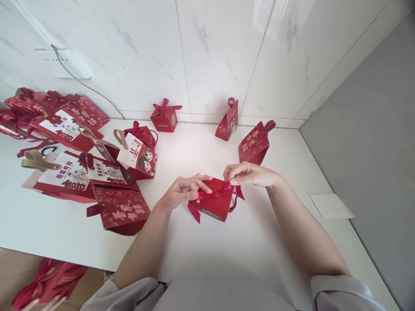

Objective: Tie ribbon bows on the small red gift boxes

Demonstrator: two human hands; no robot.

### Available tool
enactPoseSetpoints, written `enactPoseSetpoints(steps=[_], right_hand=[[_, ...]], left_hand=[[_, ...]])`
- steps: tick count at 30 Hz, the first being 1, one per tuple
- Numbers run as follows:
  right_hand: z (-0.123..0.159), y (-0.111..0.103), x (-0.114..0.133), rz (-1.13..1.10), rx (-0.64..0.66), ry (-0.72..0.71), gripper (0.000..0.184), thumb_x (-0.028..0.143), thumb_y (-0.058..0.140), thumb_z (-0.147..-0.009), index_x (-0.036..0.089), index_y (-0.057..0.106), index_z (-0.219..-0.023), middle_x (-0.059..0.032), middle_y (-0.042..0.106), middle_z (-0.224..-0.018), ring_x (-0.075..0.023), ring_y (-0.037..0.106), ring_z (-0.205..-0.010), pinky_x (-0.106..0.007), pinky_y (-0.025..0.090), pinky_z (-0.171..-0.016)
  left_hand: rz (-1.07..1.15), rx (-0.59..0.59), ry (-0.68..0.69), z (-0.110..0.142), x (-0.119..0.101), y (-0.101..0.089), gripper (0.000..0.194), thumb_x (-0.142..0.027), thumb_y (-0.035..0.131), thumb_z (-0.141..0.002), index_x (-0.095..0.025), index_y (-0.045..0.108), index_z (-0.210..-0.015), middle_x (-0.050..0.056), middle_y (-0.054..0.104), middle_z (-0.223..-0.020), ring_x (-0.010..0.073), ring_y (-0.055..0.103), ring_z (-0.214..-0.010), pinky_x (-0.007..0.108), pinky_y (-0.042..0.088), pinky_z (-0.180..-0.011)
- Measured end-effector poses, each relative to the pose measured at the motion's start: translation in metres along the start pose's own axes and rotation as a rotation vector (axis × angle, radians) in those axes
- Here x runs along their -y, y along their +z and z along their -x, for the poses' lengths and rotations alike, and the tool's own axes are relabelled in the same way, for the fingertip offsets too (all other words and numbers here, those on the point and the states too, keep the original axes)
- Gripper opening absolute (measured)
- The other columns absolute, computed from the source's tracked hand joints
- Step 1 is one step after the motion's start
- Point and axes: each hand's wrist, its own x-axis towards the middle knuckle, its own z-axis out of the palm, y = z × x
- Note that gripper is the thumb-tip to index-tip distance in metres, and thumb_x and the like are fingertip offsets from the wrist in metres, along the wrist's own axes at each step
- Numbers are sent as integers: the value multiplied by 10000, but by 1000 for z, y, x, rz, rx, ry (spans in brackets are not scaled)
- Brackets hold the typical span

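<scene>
Two bare hands meet over a small red box [212, 208] at the centre of the frame, as the head view shows. It sits on a white table [201, 250], with a glossy red ribbon [218, 193] lying across its top and gathered near the middle. The left hand [184, 190] reaches in from the lower left; its thumb and forefinger pinch the ribbon on the left side of the box, and a loose tail hangs below them. The right hand [246, 174] comes from the right, thumb and forefinger pinching the ribbon near the box's right corner, the other fingers curled. A twisted red cord [232, 204] hangs at the box's right side.

Toward the upper middle, a bow-topped box [164, 123] stands near the wall [217, 56]. Right of it are a narrow box with a looped handle [227, 123] and a red box with pale lettering [254, 143], the latter just beyond the right hand. Many more red boxes crowd the left of the frame, among them one with cartoon faces [138, 157]. A flat white square [332, 206] lies at the right, beside a grey panel [366, 129].
</scene>
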Motion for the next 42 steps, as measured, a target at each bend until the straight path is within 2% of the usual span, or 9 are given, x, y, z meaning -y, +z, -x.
enactPoseSetpoints(steps=[4, 9, 14, 19, 24, 28, 34, 38, 42], right_hand=[[3, 2, 7, 58, -64, 58, 294, 451, 612, -841, 165, 669, -874, -31, 602, -872, -163, 541, -821, -309, 416, -786], [7, 16, 22, 332, -193, 182, 357, 526, 554, -857, 184, 648, -815, -2, 562, -748, -141, 486, -671, -271, 374, -601], [4, 30, 25, 400, -227, 158, 349, 537, 608, -816, 191, 644, -785, -9, 567, -752, -125, 475, -588, -257, 351, -506], [-1, 34, 23, 348, -206, 117, 271, 454, 582, -853, 198, 668, -826, -9, 601, -764, -116, 490, -564, -252, 374, -501], [-1, 30, 22, 262, -149, 142, 289, 457, 587, -850, 192, 701, -859, -5, 631, -740, -138, 523, -643, -264, 410, -586], [-6, 27, 15, 126, -174, 156, 322, 478, 652, -796, 174, 723, -872, -28, 677, -793, -167, 575, -724, -284, 445, -671], [-10, 25, 10, 51, -205, 135, 318, 479, 664, -788, 168, 697, -844, -25, 667, -797, -161, 572, -733, -287, 440, -702], [-5, 21, 14, 129, -188, 130, 284, 461, 601, -847, 184, 653, -807, -7, 605, -808, -148, 534, -749, -291, 414, -729], [-2, 15, 12, 102, -140, 132, 211, 399, 630, -837, 193, 666, -814, -28, 578, -1018, -166, 539, -886, -312, 403, -837]], left_hand=[[-146, -143, 4, 2, -4, -5, 343, -436, 626, -782, -175, 578, -566, 106, 600, -1036, 245, 557, -1021, 434, 405, -980], [-359, -244, -38, 2, -11, 1, 270, -308, 529, -855, -170, 496, -625, 26, 486, -802, 148, 485, -755, 298, 424, -747], [-489, -314, -18, -1, -12, 16, 279, -364, 613, -826, -176, 481, -667, 39, 518, -891, 160, 524, -850, 289, 431, -801], [-450, -373, -15, -3, -7, 22, 295, -342, 559, -869, -177, 466, -642, 81, 571, -1046, 199, 555, -1026, 333, 425, -916], [-391, -319, -51, -1, -6, 17, 303, -352, 552, -874, -169, 485, -641, 91, 579, -1091, 205, 561, -1039, 326, 434, -901], [-372, -258, -70, 0, -9, 11, 302, -360, 545, -880, -165, 504, -653, 90, 572, -1120, 202, 555, -1041, 320, 430, -899], [-451, -293, -77, 2, -14, 6, 290, -362, 546, -884, -164, 560, -672, 74, 561, -1114, 186, 548, -1003, 328, 414, -939], [-342, -144, -96, 6, -20, -3, 318, -351, 553, -884, -160, 600, -634, 84, 541, -1267, 228, 518, -1157, 377, 345, -1060], [-150, 21, -59, 9, -22, -9, 253, -318, 609, -853, -169, 679, -661, 86, 519, -1379, 289, 401, -1330, 431, 295, -1114]])
